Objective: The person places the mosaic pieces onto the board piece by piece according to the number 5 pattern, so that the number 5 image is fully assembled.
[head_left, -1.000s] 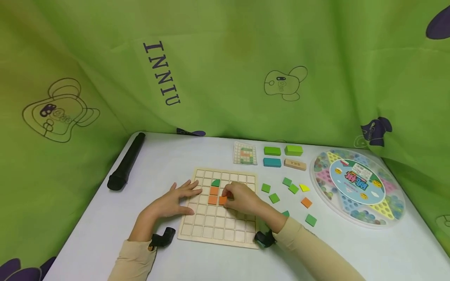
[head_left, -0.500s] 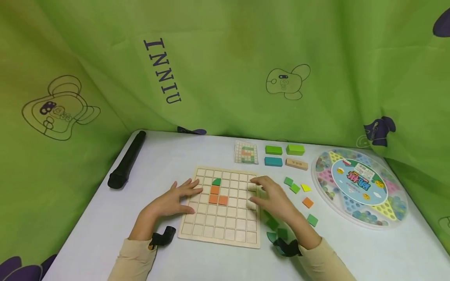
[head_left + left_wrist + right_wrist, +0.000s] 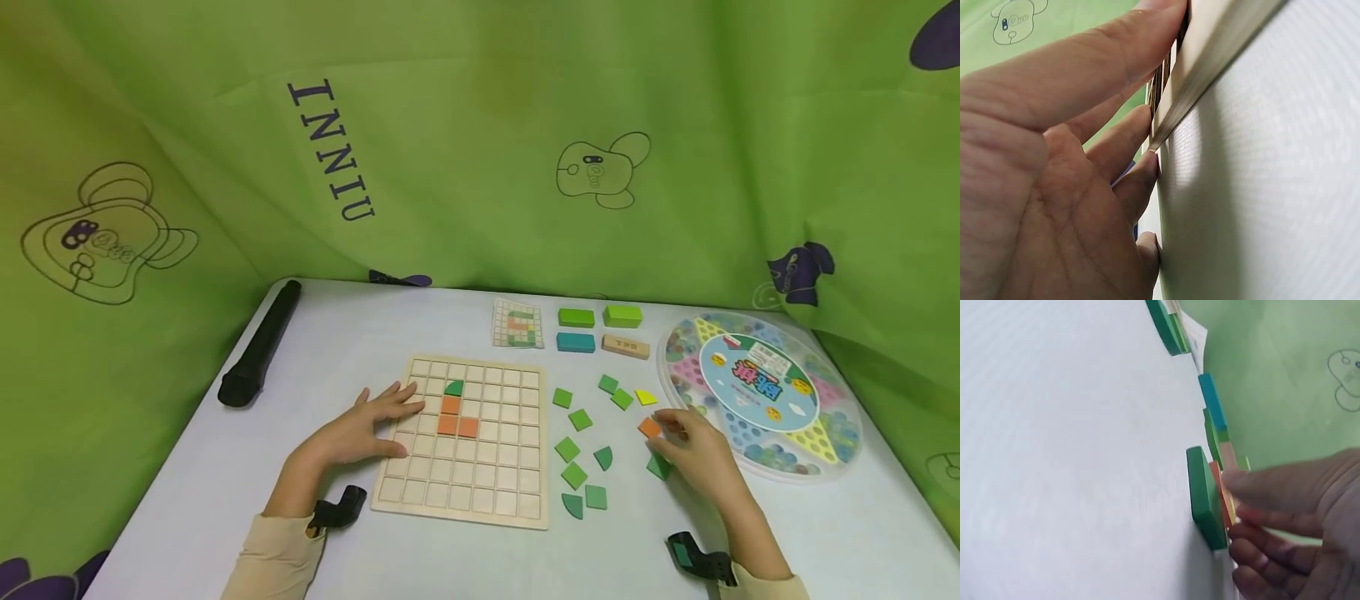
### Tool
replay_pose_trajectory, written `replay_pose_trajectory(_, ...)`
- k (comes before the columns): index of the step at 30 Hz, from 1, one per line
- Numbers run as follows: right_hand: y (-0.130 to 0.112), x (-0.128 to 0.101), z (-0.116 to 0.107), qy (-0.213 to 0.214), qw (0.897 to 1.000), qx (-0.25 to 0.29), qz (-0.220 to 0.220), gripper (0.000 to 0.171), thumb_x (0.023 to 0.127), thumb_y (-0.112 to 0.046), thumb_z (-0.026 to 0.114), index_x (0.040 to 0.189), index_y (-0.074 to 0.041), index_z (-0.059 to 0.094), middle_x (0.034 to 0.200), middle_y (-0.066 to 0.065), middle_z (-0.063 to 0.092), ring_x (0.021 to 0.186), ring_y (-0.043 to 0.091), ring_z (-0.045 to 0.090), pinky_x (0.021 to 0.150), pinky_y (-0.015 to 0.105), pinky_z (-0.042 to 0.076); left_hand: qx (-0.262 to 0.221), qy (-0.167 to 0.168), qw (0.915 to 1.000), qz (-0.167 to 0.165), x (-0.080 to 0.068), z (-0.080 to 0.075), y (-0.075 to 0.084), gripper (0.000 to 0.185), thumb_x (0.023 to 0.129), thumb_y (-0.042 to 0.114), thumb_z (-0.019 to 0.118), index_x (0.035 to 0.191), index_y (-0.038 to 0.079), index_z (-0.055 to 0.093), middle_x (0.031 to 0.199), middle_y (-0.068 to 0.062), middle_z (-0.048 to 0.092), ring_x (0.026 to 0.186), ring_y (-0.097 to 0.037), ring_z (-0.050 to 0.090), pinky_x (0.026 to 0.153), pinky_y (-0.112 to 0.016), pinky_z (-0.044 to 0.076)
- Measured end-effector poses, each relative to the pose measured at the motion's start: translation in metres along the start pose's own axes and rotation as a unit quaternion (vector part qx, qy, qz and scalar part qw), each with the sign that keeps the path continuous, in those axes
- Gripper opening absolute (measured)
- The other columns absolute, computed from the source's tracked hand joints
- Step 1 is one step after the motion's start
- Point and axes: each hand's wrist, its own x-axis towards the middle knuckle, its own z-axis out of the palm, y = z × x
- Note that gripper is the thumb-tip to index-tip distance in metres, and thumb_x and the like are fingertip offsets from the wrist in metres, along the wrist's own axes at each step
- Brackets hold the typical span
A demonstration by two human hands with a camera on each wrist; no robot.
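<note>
Flanking an orange tile (image 3: 648,427) on the table (image 3: 405,325) was the right hand (image 3: 697,450).
Whether its fingers clamped the tile could not be told; the left hand (image 3: 354,432) rested, fingers apart, on the grid board (image 3: 486,473).

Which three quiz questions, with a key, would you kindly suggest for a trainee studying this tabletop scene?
1. How many orange tiles lie on the grid board?
2. True or false: in the head view, the microphone lies to the right of the board.
3. What colour is a tile at the fingertips of the right hand: (a) blue, (b) orange, (c) white?

Key:
1. Three.
2. False; the microphone lies to its left.
3. b, a loose orange tile.
</note>
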Motion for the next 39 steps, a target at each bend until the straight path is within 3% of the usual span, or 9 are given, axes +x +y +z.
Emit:
replay_pose_trajectory(4, 0.001, 0.003, 0.003, 0.020, 0.999, -0.024, -0.013, 0.028, 0.083, -0.013, 0.070, 0.107, 0.000, 0.066, 0.103, 0.015, 0.061, 0.094, 0.031, 0.058, 0.080, 0.047, 0.048, -0.004, 0.001, 1.0000, 0.005, -0.002, 0.000, -0.001, 0.072, 0.077, 0.030, 0.076, 0.141, 0.013, 0.047, 0.157, -0.008, 0.024, 0.146, -0.034, 0.008, 0.113, -0.061, -0.010)
replay_pose_trajectory(7, -0.006, 0.002, 0.005, 0.028, 0.999, -0.024, -0.015, 0.027, 0.084, -0.012, 0.069, 0.107, 0.000, 0.066, 0.101, 0.014, 0.061, 0.093, 0.031, 0.059, 0.079, 0.047, 0.049, 0.001, 0.000, 1.0000, 0.008, -0.002, 0.000, 0.000, 0.072, 0.078, 0.030, 0.076, 0.141, 0.013, 0.047, 0.157, -0.008, 0.024, 0.146, -0.035, 0.008, 0.113, -0.061, -0.010)
replay_pose_trajectory(13, -0.050, 0.009, 0.022, 0.026, 0.997, 0.016, -0.073, 0.026, 0.082, -0.008, 0.070, 0.108, -0.004, 0.066, 0.100, 0.008, 0.066, 0.091, 0.023, 0.062, 0.079, 0.042, 0.054, 0.006, 0.000, 1.0000, 0.003, -0.002, -0.001, 0.000, 0.072, 0.077, 0.030, 0.076, 0.141, 0.014, 0.047, 0.157, -0.007, 0.024, 0.147, -0.034, 0.009, 0.114, -0.060, -0.009)
replay_pose_trajectory(20, -0.119, 0.028, 0.055, -0.076, 0.982, 0.075, -0.158, 0.023, 0.083, -0.012, 0.072, 0.105, -0.009, 0.069, 0.098, -0.001, 0.064, 0.091, 0.017, 0.061, 0.079, 0.035, 0.055, 0.002, 0.003, 1.0000, 0.006, -0.001, 0.000, -0.002, 0.072, 0.077, 0.032, 0.076, 0.141, 0.014, 0.047, 0.157, -0.006, 0.024, 0.147, -0.033, 0.009, 0.114, -0.060, -0.009)
replay_pose_trajectory(24, -0.141, 0.037, 0.076, -0.139, 0.969, 0.067, -0.191, 0.022, 0.085, -0.015, 0.070, 0.106, -0.011, 0.068, 0.100, -0.002, 0.064, 0.091, 0.013, 0.059, 0.078, 0.031, 0.054, -0.003, 0.003, 1.0000, 0.005, -0.001, 0.001, -0.002, 0.072, 0.077, 0.032, 0.076, 0.141, 0.015, 0.047, 0.157, -0.006, 0.024, 0.147, -0.032, 0.009, 0.114, -0.059, -0.010)
replay_pose_trajectory(28, -0.151, 0.044, 0.093, -0.164, 0.963, 0.017, -0.214, 0.019, 0.085, -0.016, 0.069, 0.104, -0.011, 0.068, 0.097, -0.003, 0.062, 0.086, 0.009, 0.056, 0.074, 0.025, 0.050, -0.003, 0.000, 1.0000, 0.003, -0.002, 0.002, -0.002, 0.071, 0.078, 0.032, 0.076, 0.141, 0.015, 0.047, 0.157, -0.006, 0.024, 0.147, -0.033, 0.009, 0.114, -0.059, -0.010)
replay_pose_trajectory(33, -0.161, 0.049, 0.101, -0.158, 0.956, -0.037, -0.245, 0.020, 0.085, -0.019, 0.070, 0.103, -0.011, 0.069, 0.093, -0.004, 0.058, 0.080, 0.008, 0.051, 0.069, 0.022, 0.048, 0.005, 0.006, 1.0000, 0.002, -0.004, 0.000, -0.002, 0.071, 0.078, 0.029, 0.076, 0.141, 0.014, 0.047, 0.157, -0.007, 0.024, 0.146, -0.033, 0.010, 0.114, -0.060, -0.009)
replay_pose_trajectory(36, -0.160, 0.050, 0.096, -0.158, 0.955, -0.031, -0.250, 0.026, 0.084, -0.022, 0.071, 0.106, -0.009, 0.068, 0.096, -0.002, 0.059, 0.083, 0.010, 0.053, 0.071, 0.024, 0.050, 0.004, 0.006, 1.0000, 0.006, -0.004, -0.001, -0.002, 0.071, 0.078, 0.028, 0.076, 0.141, 0.013, 0.047, 0.157, -0.008, 0.024, 0.146, -0.034, 0.010, 0.114, -0.060, -0.009)
replay_pose_trajectory(39, -0.148, 0.052, 0.085, -0.145, 0.963, -0.005, -0.229, 0.032, 0.084, -0.023, 0.072, 0.111, -0.007, 0.067, 0.103, 0.002, 0.062, 0.092, 0.015, 0.058, 0.080, 0.032, 0.052, 0.002, -0.001, 0.9999, 0.011, -0.003, -0.001, -0.002, 0.071, 0.079, 0.029, 0.075, 0.141, 0.013, 0.046, 0.157, -0.007, 0.023, 0.147, -0.033, 0.008, 0.114, -0.060, -0.010)
